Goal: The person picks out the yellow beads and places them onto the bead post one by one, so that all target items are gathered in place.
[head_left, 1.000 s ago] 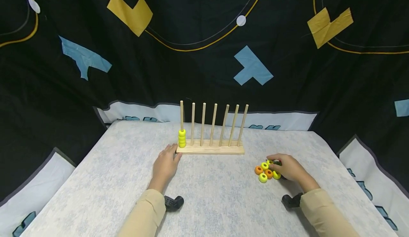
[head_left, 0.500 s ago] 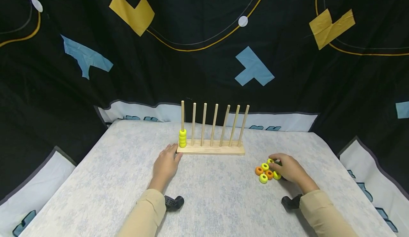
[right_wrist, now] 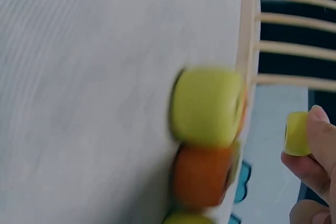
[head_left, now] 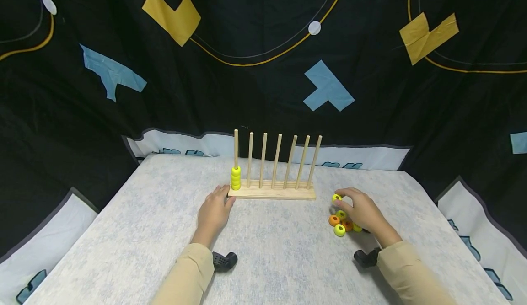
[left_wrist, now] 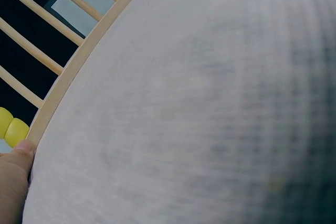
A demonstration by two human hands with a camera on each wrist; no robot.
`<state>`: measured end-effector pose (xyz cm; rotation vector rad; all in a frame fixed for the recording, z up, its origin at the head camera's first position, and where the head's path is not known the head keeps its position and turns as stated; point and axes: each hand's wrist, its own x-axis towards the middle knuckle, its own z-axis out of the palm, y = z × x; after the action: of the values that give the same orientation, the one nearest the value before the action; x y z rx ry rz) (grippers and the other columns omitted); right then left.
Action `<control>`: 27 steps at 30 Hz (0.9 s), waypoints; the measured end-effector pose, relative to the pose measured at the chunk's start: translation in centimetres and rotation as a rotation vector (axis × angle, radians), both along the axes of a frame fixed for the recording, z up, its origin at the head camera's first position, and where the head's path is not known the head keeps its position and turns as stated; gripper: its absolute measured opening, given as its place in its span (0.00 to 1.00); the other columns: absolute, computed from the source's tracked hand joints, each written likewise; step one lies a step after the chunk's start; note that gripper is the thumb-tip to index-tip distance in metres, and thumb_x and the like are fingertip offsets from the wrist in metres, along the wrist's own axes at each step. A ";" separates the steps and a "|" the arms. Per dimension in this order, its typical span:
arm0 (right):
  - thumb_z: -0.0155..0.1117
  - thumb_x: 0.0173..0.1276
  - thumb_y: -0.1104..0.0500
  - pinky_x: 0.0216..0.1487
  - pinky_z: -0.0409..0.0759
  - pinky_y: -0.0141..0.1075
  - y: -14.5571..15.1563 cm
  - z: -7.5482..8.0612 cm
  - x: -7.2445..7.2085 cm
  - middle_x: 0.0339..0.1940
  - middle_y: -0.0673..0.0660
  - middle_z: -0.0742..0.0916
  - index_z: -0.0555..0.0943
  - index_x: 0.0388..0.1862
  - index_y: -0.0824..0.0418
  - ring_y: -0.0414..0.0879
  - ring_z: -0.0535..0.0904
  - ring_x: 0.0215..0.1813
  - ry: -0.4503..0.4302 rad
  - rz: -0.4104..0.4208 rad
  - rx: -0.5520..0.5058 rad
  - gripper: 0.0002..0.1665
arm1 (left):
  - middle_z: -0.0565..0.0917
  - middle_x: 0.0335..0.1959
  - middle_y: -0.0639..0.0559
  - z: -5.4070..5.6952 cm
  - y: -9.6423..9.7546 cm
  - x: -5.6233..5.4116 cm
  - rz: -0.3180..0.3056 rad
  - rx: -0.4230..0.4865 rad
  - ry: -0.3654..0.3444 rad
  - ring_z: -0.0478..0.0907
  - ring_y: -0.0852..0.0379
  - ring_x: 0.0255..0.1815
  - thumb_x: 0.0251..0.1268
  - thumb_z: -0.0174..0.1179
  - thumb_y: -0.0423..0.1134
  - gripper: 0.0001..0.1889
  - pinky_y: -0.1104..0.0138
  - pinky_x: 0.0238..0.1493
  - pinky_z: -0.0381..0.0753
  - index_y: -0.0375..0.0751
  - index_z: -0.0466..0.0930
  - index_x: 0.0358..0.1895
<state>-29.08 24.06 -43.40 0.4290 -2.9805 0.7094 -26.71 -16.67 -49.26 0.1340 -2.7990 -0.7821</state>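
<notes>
A wooden peg stand (head_left: 273, 193) with several upright rods stands toward the back of the table; its leftmost rod bears a stack of yellow beads (head_left: 235, 178). My left hand (head_left: 213, 213) holds the left end of its base, and the left wrist view shows the thumb (left_wrist: 20, 156) against the wood, close to the beads. Between thumb and fingertips, my right hand (head_left: 365, 211) pinches a yellow bead (right_wrist: 297, 134), raised just above the loose ones. Below that hand lie orange beads (head_left: 334, 221) and yellow beads (head_left: 339, 230), some partly covered by it.
The table (head_left: 123, 232) has a pale mottled cover. A black curtain (head_left: 255, 99) with tape patches hangs behind it. Black wrist mounts (head_left: 224, 262) jut inward from both sleeves.
My right hand has lifted a yellow bead out of the loose group and moved a little left and up toward the stand. My left hand stays in place.
</notes>
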 end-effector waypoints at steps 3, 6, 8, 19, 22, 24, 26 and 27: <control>0.62 0.73 0.47 0.66 0.74 0.61 -1.2 0.4 0.2 0.61 0.59 0.83 0.79 0.63 0.58 0.60 0.76 0.67 0.024 0.034 -0.022 0.25 | 0.70 0.73 0.44 0.0 0.0 0.0 -0.001 -0.003 0.000 0.64 0.41 0.76 0.76 0.54 0.51 0.29 0.42 0.72 0.66 0.41 0.67 0.73; 0.62 0.73 0.46 0.64 0.76 0.59 -2.4 0.9 0.3 0.59 0.56 0.84 0.80 0.62 0.56 0.58 0.77 0.65 0.051 0.073 -0.041 0.24 | 0.71 0.73 0.44 0.1 0.0 0.0 -0.003 -0.005 -0.001 0.63 0.41 0.76 0.75 0.54 0.51 0.29 0.42 0.72 0.67 0.41 0.67 0.73; 0.62 0.72 0.45 0.62 0.78 0.57 -3.2 1.2 0.3 0.58 0.54 0.85 0.80 0.61 0.56 0.56 0.79 0.63 0.074 0.099 -0.055 0.24 | 0.70 0.73 0.44 0.1 0.0 -0.1 -0.003 -0.004 -0.005 0.63 0.41 0.76 0.75 0.54 0.52 0.29 0.42 0.72 0.67 0.41 0.67 0.73; 0.64 0.70 0.43 0.59 0.81 0.53 -7.9 1.6 0.3 0.57 0.52 0.86 0.83 0.58 0.54 0.52 0.81 0.61 0.111 0.173 -0.105 0.23 | 0.70 0.73 0.44 0.1 0.0 -0.2 -0.003 -0.003 -0.003 0.64 0.40 0.76 0.76 0.53 0.51 0.29 0.41 0.71 0.67 0.42 0.67 0.73; 0.64 0.70 0.45 0.59 0.81 0.51 -9.1 1.6 0.3 0.57 0.51 0.86 0.83 0.58 0.53 0.51 0.81 0.61 0.108 0.199 -0.125 0.22 | 0.70 0.73 0.43 0.1 0.0 -0.1 -0.008 0.004 -0.002 0.63 0.40 0.76 0.76 0.53 0.51 0.29 0.41 0.71 0.67 0.42 0.67 0.73; 0.65 0.70 0.46 0.60 0.81 0.50 -9.9 1.6 0.3 0.56 0.51 0.86 0.84 0.57 0.53 0.49 0.81 0.61 0.109 0.217 -0.140 0.21 | 0.70 0.74 0.43 0.1 0.0 -0.1 -0.010 0.010 -0.001 0.63 0.40 0.76 0.76 0.53 0.51 0.29 0.41 0.71 0.67 0.42 0.67 0.73; 0.66 0.70 0.47 0.59 0.81 0.50 -10.7 1.8 0.2 0.54 0.50 0.87 0.84 0.57 0.54 0.49 0.81 0.59 0.115 0.245 -0.156 0.20 | 0.69 0.74 0.44 0.1 0.0 0.0 -0.010 0.013 -0.002 0.63 0.40 0.76 0.76 0.53 0.51 0.29 0.41 0.71 0.67 0.42 0.67 0.73; 0.66 0.70 0.47 0.60 0.81 0.49 -11.1 1.9 0.1 0.54 0.50 0.87 0.84 0.56 0.54 0.49 0.82 0.59 0.118 0.256 -0.164 0.20 | 0.69 0.74 0.44 0.1 0.0 0.0 -0.010 0.014 -0.003 0.63 0.40 0.76 0.76 0.53 0.51 0.29 0.41 0.71 0.67 0.42 0.67 0.73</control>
<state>-28.94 12.96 -41.47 0.8196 -2.7585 0.9066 -26.69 -16.65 -49.20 0.1240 -2.7992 -0.8044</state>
